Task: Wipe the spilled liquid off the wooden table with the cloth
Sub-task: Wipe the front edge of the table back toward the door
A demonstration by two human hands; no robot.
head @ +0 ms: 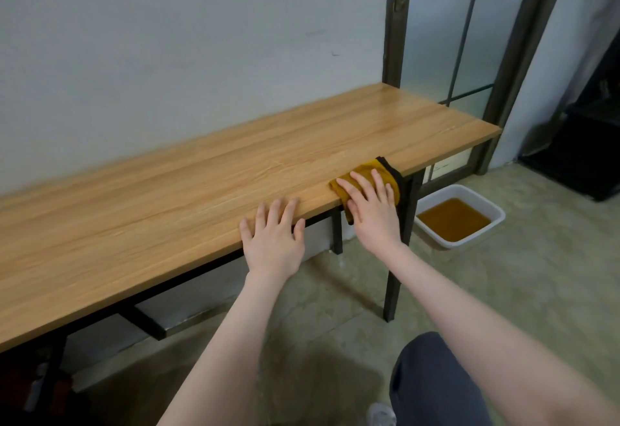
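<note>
A long wooden table [201, 184] runs along the wall on black metal legs. A mustard-yellow cloth [367, 170] with a dark edge lies on the table's front edge and partly hangs over it. My right hand [370, 207] presses flat on the cloth, fingers straight and spread. My left hand [273, 238] rests flat on the front edge of the table, just left of the cloth, holding nothing. No liquid is plainly visible on the wood.
A white basin [496, 214] holding brownish-yellow liquid stands on the floor under the table's right end. A dark metal-framed glass door [469, 40] is behind the table's right end. Dark furniture [583, 157] sits at far right. My knee [436, 382] is at bottom.
</note>
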